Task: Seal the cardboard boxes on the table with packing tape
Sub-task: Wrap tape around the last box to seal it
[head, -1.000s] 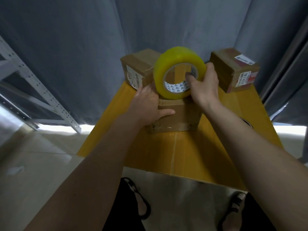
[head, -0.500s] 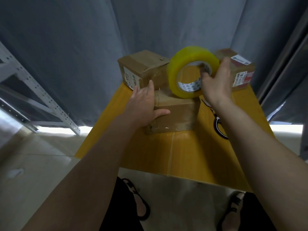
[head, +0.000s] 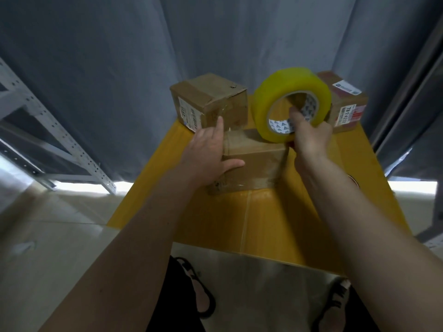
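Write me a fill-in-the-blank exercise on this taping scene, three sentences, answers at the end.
1. The right hand holds the tape roll, whose colour is ____.
2. The left hand presses flat on the near box, while the table carries ____ boxes in all.
3. The far right box bears a label with ____ stripes beside its printed number.

Missing words: yellow; three; red
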Available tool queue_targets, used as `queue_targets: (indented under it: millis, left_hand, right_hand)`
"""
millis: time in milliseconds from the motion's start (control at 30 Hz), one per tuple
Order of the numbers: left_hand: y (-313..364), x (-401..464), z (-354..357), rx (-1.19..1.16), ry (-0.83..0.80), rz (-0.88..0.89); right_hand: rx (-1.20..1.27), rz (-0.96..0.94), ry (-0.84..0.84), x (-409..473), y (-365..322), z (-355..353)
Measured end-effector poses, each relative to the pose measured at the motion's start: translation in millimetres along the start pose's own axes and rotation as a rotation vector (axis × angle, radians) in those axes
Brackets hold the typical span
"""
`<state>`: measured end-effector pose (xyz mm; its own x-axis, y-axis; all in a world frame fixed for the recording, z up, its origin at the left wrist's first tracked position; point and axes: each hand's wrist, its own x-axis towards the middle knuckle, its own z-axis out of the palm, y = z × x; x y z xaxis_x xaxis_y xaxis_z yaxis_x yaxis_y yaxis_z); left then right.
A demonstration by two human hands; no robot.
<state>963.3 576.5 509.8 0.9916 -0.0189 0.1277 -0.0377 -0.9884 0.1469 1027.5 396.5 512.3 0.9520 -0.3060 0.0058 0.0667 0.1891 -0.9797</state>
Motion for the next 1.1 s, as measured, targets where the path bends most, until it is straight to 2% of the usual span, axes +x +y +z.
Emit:
queue_targets:
  millis: [167, 267, 600, 967, 1100]
  left_hand:
    - [1, 1, 0, 0.009, -0.005, -0.018]
    - [1, 1, 0, 0.016, 0.003, -0.020]
    - [1, 2, -2, 0.007, -0.026, -0.021]
    - [1, 3, -3, 0.007, -0.053, -0.041]
    - [0, 2, -4, 0.033, -0.050, -0.013]
  right_hand:
    - [-0.123, -0.133, -0.011, 14, -9, -5]
    - [-0.060, -0.132, 0.019, 22, -9, -12]
    - [-0.153, -0.154, 0.015, 44, -2, -38]
    - [-0.218, -0.069, 0.044, 48, 18, -57]
    - [-0.163, 0.041, 0.047, 40, 32, -58]
